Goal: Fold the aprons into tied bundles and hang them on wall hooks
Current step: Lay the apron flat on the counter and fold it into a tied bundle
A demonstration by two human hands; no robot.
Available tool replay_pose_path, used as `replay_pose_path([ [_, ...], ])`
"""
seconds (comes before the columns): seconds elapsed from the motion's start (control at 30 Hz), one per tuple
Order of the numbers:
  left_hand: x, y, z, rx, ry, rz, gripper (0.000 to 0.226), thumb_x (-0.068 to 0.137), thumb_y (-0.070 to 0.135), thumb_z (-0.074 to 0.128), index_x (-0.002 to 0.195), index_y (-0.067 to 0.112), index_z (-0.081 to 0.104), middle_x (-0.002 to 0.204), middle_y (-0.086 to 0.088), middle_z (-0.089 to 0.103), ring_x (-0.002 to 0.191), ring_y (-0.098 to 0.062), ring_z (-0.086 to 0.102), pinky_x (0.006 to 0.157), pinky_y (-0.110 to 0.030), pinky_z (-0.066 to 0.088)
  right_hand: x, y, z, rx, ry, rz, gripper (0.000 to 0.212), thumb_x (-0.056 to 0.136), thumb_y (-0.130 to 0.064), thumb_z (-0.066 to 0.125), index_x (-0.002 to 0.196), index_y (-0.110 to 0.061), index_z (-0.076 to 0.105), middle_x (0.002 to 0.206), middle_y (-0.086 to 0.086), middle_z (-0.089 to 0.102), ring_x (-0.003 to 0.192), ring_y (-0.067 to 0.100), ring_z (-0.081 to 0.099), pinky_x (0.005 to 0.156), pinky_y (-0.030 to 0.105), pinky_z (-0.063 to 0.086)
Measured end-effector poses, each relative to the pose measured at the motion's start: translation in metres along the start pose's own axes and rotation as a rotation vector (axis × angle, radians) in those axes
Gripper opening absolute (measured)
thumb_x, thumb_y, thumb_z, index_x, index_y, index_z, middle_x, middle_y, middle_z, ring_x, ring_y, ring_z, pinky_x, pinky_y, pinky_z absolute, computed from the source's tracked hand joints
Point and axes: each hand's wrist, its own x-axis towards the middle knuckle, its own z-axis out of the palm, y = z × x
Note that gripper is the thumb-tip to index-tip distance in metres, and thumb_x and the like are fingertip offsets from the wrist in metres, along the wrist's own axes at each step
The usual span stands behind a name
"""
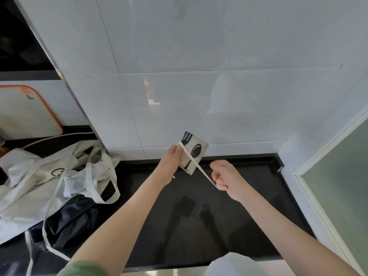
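Left hand [172, 156] grips folded apron [196, 151]; right hand [223, 175] pulls strap [201, 170].

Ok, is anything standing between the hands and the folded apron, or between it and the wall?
Nothing visible. The left hand grips the folded apron, the right hand holds its strap taut, and only air lies between it and the tiled wall. No hook is in view.

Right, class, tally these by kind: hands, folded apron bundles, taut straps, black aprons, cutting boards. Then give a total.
Hands: 2, left hand and right hand
Folded apron bundle: 1
Taut strap: 1
Black apron: 1
Cutting board: 1
Total: 6
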Motion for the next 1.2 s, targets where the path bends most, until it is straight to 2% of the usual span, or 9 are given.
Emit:
replay_pose_path([
  [0.13,-0.012,0.013,-0.013,0.162,-0.309,0.154,0.021,0.104,0.026,0.039,0.108,0.030,0.060,0.108,0.009,0.066,0.103,-0.009,0.059,0.089,-0.023,0.045,0.011,0.009,-0.023,-0.079,-0.032,-0.005,0.038,0.096,-0.014,0.054,0.133,-0.015,0.049,0.114,0.008,0.064,0.080,0.015,0.059,0.067,0.027,0.050],
  [0.2,-0.015,0.019,-0.017,0.276,-0.409,0.183,0.021,0.103,0.024,0.043,0.103,0.031,0.063,0.104,0.012,0.067,0.099,-0.007,0.060,0.093,-0.025,0.043,0.015,0.002,-0.032,-0.058,-0.106,-0.133,0.044,0.097,-0.018,0.055,0.138,-0.029,0.048,0.139,-0.001,0.052,0.121,0.014,0.054,0.102,0.035,0.043],
  [0.27,-0.017,0.026,-0.016,0.381,-0.485,0.203,0.021,0.102,0.022,0.045,0.096,0.028,0.065,0.093,0.014,0.066,0.091,-0.007,0.059,0.090,-0.027,0.042,0.013,-0.012,-0.027,-0.021,-0.233,-0.194,0.038,0.099,-0.021,0.052,0.135,-0.033,0.052,0.143,-0.011,0.048,0.132,0.004,0.042,0.113,0.031,0.030],
  [0.47,-0.026,0.046,-0.010,0.374,-0.609,0.173,0.023,0.102,0.021,0.045,0.109,0.034,0.064,0.103,0.026,0.066,0.099,0.005,0.060,0.090,-0.014,0.043,0.004,-0.031,-0.001,0.124,-0.466,-0.104,0.023,0.102,-0.014,0.041,0.107,-0.006,0.061,0.098,0.009,0.067,0.089,0.019,0.066,0.078,0.030,0.053],
  [0.6,-0.026,0.042,-0.011,0.252,-0.586,0.167,0.027,0.101,0.024,0.046,0.114,0.005,0.061,0.108,-0.003,0.066,0.102,-0.015,0.058,0.102,-0.038,0.041,0.006,-0.017,0.007,0.059,-0.529,-0.197,0.012,0.095,0.003,0.050,0.093,-0.006,0.057,0.087,0.012,0.056,0.082,0.024,0.054,0.071,0.029,0.050],
  [0.73,-0.022,0.037,-0.012,-0.002,-0.366,0.126,0.032,0.102,0.020,0.042,0.115,-0.005,0.058,0.105,-0.013,0.061,0.097,-0.024,0.055,0.091,-0.036,0.044,0.007,-0.013,0.017,0.105,-0.413,-0.134,0.046,0.098,0.004,0.028,0.061,-0.018,0.044,0.053,-0.002,0.034,0.042,0.007,0.019,0.041,0.020,0.013],
  [0.9,-0.014,0.023,-0.006,0.027,-0.105,0.089,0.025,0.103,0.025,0.040,0.089,0.013,0.057,0.085,-0.004,0.057,0.078,-0.017,0.049,0.073,-0.028,0.040,0.005,-0.013,0.020,0.006,-0.371,-0.075,0.023,0.103,-0.012,0.039,0.088,-0.010,0.056,0.060,-0.004,0.052,0.041,0.006,0.017,0.038,0.017,0.014],
  [1.07,-0.006,0.014,-0.001,0.105,0.109,0.061,0.027,0.103,0.029,0.035,0.101,0.010,0.054,0.086,-0.003,0.055,0.079,-0.016,0.049,0.073,-0.030,0.042,0.001,-0.007,0.026,0.008,-0.438,-0.029,0.031,0.104,-0.022,0.035,0.100,-0.004,0.060,0.080,0.015,0.069,0.035,0.007,0.017,0.042,0.024,0.009],
  [1.2,-0.003,0.007,-0.005,0.141,0.114,-0.018,0.033,0.102,0.036,0.036,0.108,0.010,0.056,0.102,-0.009,0.062,0.097,-0.025,0.059,0.093,-0.042,0.050,0.000,0.000,0.015,-0.052,-0.568,-0.086,0.028,0.103,-0.031,0.040,0.093,-0.010,0.056,0.044,-0.007,0.030,0.038,0.008,0.015,0.042,0.024,0.009],
])
